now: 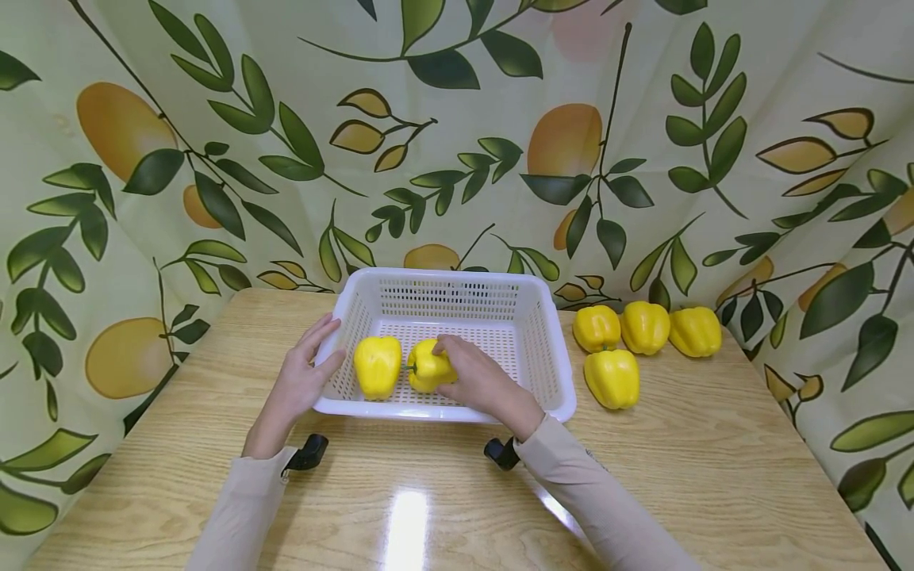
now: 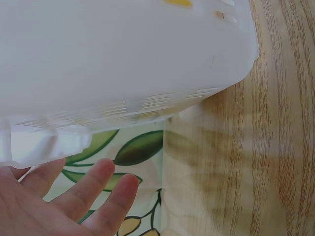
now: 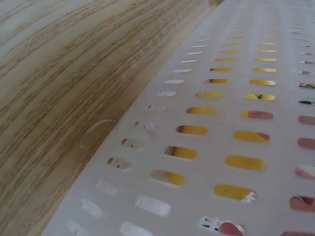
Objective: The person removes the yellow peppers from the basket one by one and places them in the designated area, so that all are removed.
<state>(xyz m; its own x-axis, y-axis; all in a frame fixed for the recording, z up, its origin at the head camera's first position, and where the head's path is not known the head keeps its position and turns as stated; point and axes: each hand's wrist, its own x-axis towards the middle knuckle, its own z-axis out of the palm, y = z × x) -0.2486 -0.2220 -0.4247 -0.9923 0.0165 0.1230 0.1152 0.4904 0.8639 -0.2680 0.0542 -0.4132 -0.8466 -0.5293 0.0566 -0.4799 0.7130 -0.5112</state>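
Observation:
In the head view a white plastic basket [image 1: 457, 274] with slotted walls stands on the wooden table. A yellow bell pepper [image 1: 378, 366] sits inside, toward the left. To its right lies a second yellow bell pepper [image 1: 427, 366], tipped over with its green stem to the left. My right hand [image 1: 485, 377] grips this second pepper from the right, fingers above and thumb lower down. At the basket's left rim rests my left hand [image 1: 303, 377]; the left wrist view shows its fingers [image 2: 115, 199] extended and spread outside the wall. Yellow shows through the slots in the right wrist view.
Several more yellow bell peppers [image 1: 645, 327] stand in a cluster on the table, right of the basket. A curtain [image 1: 457, 159] printed with leaves and fruit hangs behind the table [image 1: 714, 444]. Black wrist devices [image 1: 309, 452] sit under both forearms.

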